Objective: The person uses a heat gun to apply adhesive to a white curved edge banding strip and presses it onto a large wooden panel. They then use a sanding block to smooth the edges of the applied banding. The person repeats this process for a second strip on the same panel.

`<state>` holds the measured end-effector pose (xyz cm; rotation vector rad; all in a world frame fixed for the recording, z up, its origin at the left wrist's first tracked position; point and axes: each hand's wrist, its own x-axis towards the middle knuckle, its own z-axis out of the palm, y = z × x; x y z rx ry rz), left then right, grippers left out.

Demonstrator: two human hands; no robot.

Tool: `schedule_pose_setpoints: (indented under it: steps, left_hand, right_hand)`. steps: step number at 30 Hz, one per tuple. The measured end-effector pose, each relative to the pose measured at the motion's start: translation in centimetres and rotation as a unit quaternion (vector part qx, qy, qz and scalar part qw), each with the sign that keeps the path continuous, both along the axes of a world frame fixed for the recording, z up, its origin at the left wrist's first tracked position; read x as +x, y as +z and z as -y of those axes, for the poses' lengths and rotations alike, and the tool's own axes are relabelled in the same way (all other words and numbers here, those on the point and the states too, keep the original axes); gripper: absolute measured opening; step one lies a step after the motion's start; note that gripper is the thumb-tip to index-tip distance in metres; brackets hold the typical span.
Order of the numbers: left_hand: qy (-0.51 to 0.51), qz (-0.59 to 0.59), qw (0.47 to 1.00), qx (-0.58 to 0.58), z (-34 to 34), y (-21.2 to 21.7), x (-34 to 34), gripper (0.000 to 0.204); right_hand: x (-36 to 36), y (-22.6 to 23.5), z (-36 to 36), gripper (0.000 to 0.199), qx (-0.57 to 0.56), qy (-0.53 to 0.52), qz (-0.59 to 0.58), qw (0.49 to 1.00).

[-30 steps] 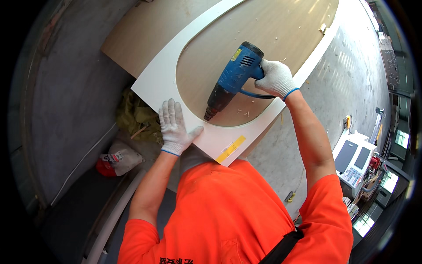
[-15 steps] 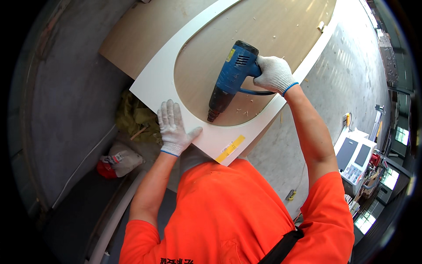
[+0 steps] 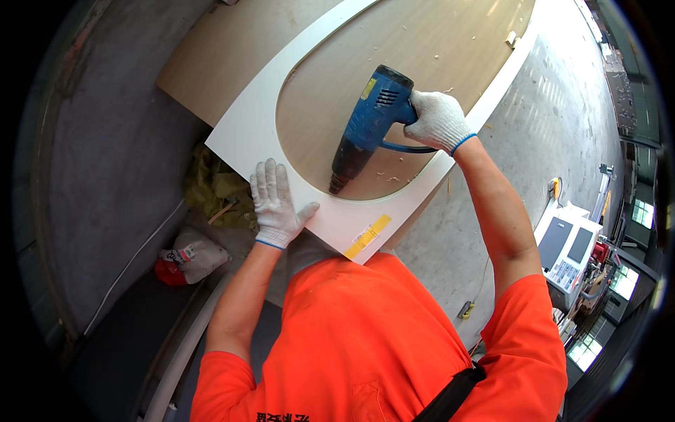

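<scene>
A right hand (image 3: 439, 121) wraps a blue heat gun (image 3: 371, 116), its nozzle (image 3: 338, 183) by a white panel's (image 3: 242, 126) curved cutout, which lingering heat could scorch; the left hand (image 3: 275, 207), flat nearby, thumb spread, risks burns

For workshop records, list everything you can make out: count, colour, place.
panel: 1, white, centre, with rounded opening
board: at least 1, tan, under panel
heat gun: 1, blue and black, over opening
tape: 1, yellow, panel's near corner
shavings: several, pale, on board
crumpled heap: 1, olive, left of panel
bag: 1, white and red, lower left
machine: 1, white and grey, right side
shirt: 1, orange, lower centre
left hand: 1, white-gloved, on panel
right hand: 1, white-gloved, gripping heat gun
</scene>
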<state>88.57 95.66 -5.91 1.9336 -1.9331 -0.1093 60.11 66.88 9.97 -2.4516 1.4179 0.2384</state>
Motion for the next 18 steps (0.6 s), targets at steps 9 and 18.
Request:
schedule_pose_setpoints:
  steps: [9, 18]
  left_hand:
    - [-0.004, -0.003, 1.0, -0.008, 0.1, 0.3, -0.1, 0.119]
    - [-0.004, -0.005, 1.0, -0.006, -0.1, 0.0, -0.1, 0.123]
  right_hand:
    - [0.4, -0.6, -0.3, 0.028, 0.0, -0.014, 0.018, 1.0]
    - [2.3, -1.6, -1.4, 0.03, -0.032, -0.09, 0.076, 0.993]
